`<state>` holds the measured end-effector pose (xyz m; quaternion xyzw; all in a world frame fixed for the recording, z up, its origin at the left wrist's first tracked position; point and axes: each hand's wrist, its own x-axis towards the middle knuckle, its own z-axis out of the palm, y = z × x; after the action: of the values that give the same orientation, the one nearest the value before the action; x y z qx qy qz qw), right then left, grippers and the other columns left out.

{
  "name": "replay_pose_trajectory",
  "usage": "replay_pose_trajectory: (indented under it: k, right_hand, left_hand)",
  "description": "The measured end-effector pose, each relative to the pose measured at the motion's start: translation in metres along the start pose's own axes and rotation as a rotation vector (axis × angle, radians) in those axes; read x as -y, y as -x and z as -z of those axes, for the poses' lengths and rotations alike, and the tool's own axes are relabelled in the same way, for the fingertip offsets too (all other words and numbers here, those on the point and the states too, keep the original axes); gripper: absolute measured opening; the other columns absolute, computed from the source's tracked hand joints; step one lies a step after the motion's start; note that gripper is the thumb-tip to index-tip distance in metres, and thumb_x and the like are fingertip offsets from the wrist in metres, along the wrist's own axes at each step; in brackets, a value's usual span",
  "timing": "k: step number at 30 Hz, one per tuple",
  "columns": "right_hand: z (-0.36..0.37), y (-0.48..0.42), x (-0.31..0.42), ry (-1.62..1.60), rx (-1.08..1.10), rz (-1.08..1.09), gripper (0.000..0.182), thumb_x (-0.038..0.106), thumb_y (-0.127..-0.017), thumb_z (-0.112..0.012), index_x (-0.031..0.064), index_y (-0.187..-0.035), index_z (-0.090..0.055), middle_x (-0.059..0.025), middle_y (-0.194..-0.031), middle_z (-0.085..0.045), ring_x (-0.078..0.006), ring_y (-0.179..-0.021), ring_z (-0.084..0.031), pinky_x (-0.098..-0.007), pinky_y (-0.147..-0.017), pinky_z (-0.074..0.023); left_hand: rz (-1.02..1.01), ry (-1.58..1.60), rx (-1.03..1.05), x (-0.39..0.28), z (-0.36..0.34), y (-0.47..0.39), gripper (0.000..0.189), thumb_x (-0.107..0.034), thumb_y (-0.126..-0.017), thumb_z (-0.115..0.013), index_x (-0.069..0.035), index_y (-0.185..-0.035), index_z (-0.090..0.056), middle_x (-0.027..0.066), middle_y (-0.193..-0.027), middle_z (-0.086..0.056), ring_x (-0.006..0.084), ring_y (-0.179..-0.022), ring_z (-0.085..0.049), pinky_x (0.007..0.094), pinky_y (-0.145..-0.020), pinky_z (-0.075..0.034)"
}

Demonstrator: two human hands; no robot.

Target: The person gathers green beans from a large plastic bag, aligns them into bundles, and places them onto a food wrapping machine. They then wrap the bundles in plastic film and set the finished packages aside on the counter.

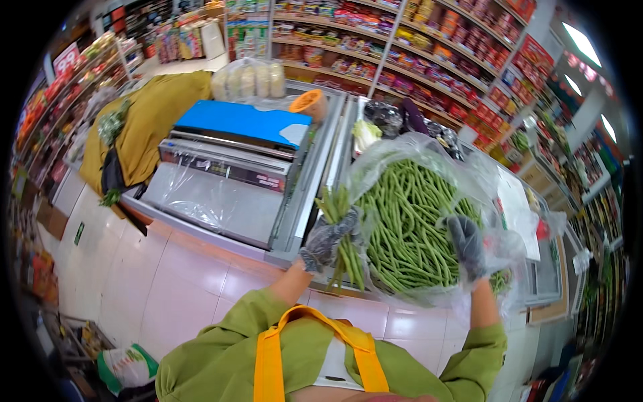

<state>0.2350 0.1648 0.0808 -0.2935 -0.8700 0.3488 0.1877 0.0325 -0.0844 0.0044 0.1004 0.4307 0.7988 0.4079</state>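
Note:
My left hand [329,236], in a grey glove under clear plastic, grips a bunch of green long beans [346,256] at the left edge of a large pile. Their ends stick out above and below the fist. The pile of long beans [412,221] fills an opened clear plastic bag [422,145]. My right hand [466,246], gloved the same way, is at the pile's right side with its fingers curled toward the beans. Whether it pinches a bean or the bag's film is not clear.
Left of the beans stands a cling-film wrapping machine [216,191] with a blue sheet [243,120] on top. Behind it are a cut pumpkin [308,104] and bagged pale produce [251,80]. A mustard cloth [150,120] drapes the far left. Stocked shelves [341,40] line the back.

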Motion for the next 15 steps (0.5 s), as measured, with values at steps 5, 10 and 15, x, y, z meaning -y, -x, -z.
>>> replay_pose_trajectory:
  k: [5,10,15]
  right_hand:
    - [-0.111,0.057,0.100,-0.406,0.106,0.142,0.028,0.027,-0.102,-0.047,0.0047,-0.093,-0.061,-0.0019,-0.075,-0.056,-0.0106,-0.069,-0.049,-0.0275,-0.061,-0.0408]
    - [-0.163,0.052,0.098,0.049,0.010,0.413,0.024,0.023,-0.096,-0.053,0.0044,-0.081,-0.054,-0.0165,-0.063,-0.056,-0.0335,-0.057,-0.056,-0.0407,-0.053,-0.0446]
    - [-0.173,0.047,0.111,0.302,-0.017,0.427,0.024,0.026,-0.093,-0.056,0.0054,-0.082,-0.055,-0.0164,-0.062,-0.057,-0.0380,-0.056,-0.059,-0.0469,-0.051,-0.0458]
  left_hand:
    - [-0.130,0.083,0.161,0.006,0.005,0.003,0.035,-0.035,-0.089,-0.069,-0.008,-0.110,-0.059,0.0004,-0.080,-0.057,0.0115,-0.066,-0.055,0.0283,-0.061,-0.051]
    - [-0.239,0.019,0.156,0.011,0.012,0.005,0.053,-0.043,-0.086,-0.071,-0.006,-0.120,-0.057,0.0029,-0.101,-0.061,0.0114,-0.088,-0.058,0.0273,-0.079,-0.049]
    - [-0.323,-0.293,0.072,0.000,0.016,0.009,0.039,-0.020,-0.086,-0.072,-0.008,-0.120,-0.057,0.0011,-0.100,-0.061,0.0105,-0.088,-0.058,0.0250,-0.077,-0.049]
